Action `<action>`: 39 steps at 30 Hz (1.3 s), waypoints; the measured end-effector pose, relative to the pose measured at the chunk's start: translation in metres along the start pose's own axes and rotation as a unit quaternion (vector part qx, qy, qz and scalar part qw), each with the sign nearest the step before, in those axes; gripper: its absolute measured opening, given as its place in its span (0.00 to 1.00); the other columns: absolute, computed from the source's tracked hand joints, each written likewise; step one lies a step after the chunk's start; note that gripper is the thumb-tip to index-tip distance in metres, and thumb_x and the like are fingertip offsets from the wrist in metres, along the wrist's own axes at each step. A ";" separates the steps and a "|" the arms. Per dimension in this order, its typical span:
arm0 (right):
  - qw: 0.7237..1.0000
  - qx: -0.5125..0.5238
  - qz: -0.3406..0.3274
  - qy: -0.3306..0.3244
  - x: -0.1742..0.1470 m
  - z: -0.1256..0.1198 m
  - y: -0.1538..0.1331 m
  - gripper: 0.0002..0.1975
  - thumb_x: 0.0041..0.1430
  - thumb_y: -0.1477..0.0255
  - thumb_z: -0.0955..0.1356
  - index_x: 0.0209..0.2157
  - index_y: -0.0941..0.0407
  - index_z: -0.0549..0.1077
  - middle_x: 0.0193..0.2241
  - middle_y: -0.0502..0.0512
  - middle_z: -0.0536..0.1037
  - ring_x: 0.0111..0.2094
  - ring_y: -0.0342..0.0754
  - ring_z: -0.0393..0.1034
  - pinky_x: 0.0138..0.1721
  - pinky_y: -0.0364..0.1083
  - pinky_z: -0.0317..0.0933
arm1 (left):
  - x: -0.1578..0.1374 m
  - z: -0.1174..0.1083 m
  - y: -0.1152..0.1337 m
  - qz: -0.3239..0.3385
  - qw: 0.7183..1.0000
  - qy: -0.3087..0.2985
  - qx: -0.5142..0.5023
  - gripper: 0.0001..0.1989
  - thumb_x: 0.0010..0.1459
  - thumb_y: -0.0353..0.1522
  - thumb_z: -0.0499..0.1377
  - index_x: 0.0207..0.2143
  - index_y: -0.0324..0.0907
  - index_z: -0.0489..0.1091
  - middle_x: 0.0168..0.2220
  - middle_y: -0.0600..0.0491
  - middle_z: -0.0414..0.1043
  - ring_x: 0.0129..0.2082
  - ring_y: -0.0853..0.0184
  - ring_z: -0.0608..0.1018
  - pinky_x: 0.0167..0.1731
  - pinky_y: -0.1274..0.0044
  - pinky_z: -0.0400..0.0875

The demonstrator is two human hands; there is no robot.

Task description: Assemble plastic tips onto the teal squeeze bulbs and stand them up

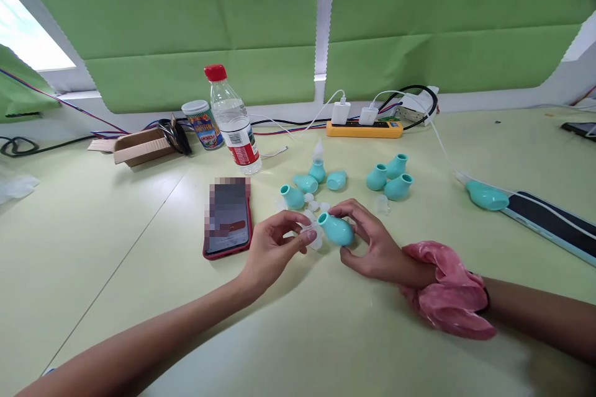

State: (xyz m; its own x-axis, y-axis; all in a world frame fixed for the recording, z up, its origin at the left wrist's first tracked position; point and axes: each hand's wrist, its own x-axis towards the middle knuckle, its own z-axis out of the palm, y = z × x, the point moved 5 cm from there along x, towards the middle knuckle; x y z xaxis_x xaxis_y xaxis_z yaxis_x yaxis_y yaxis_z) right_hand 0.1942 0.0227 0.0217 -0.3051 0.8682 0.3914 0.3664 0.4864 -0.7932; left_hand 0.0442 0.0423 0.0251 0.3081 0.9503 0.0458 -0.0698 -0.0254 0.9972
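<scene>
My right hand (375,248) grips a teal hollow bulb (339,231) between thumb and fingers, its narrow open mouth turned to the left. Against that mouth, or just beside it, is a translucent whitish plastic piece (318,239) pinched by my left hand (274,245); whether the two parts touch I cannot tell. Just beyond my hands lie more teal bulbs (292,197) and small translucent pieces (314,205). One teal bulb (317,172) stands with a clear pointed tip (318,151) on it. A group of teal bulbs (398,187) lies farther right, near a small clear cup-like piece (382,205).
A phone (228,217) in a red case lies left of my hands. Behind it stand a water bottle (235,124) and a printed canister (203,125), beside an open cardboard box (144,147). A yellow power strip (364,129) holds chargers. At right, a teal bulb (487,195) touches a dark flat device (554,223).
</scene>
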 end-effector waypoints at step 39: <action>0.990 -0.115 -0.083 0.021 -0.003 0.006 -0.006 0.10 0.41 0.81 0.63 0.29 0.56 0.64 0.25 0.51 0.67 0.26 0.44 0.63 0.26 0.42 0.58 | -0.004 0.008 -0.003 0.009 0.992 -0.056 0.112 0.10 0.43 0.31 0.63 0.30 0.36 0.73 0.21 0.54 0.68 0.20 0.72 0.70 0.22 0.79 0.70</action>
State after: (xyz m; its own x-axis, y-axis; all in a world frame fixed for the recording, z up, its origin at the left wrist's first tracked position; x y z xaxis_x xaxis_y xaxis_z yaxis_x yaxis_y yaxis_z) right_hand 0.1880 0.0160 0.0229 -0.3424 0.7758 0.5301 0.5071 0.6275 -0.5908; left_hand 0.0506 0.0363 0.0229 0.4122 0.9093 0.0567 0.1325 -0.1214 0.9837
